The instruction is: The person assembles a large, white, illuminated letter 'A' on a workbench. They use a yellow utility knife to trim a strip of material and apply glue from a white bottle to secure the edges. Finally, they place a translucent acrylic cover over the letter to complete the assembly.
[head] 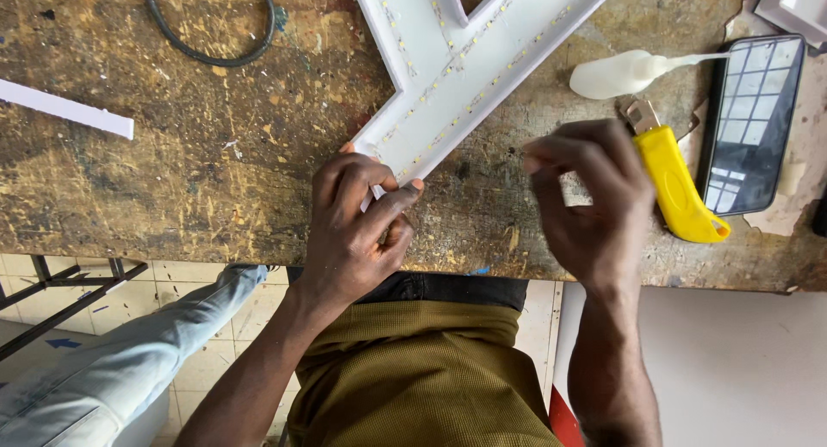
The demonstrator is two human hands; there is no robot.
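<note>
We see our left hand [357, 219] pinching the lower end of the white channel-shaped sign piece lined with small yellow lights [469, 64], which lies on the scarred brown wooden worktop [215, 154] near its front edge. Our right hand [594, 201] hovers blurred beside it, fingers curled; whether it grips anything we cannot tell. A yellow-handled utility knife [680, 189] lies just beyond, by a dark phone [754, 124].

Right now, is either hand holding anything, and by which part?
The left hand pinches the lower corner of the white channel-shaped sign piece lined with small lights. The right hand is blurred, fingers curled; whether it holds anything cannot be told.
</note>
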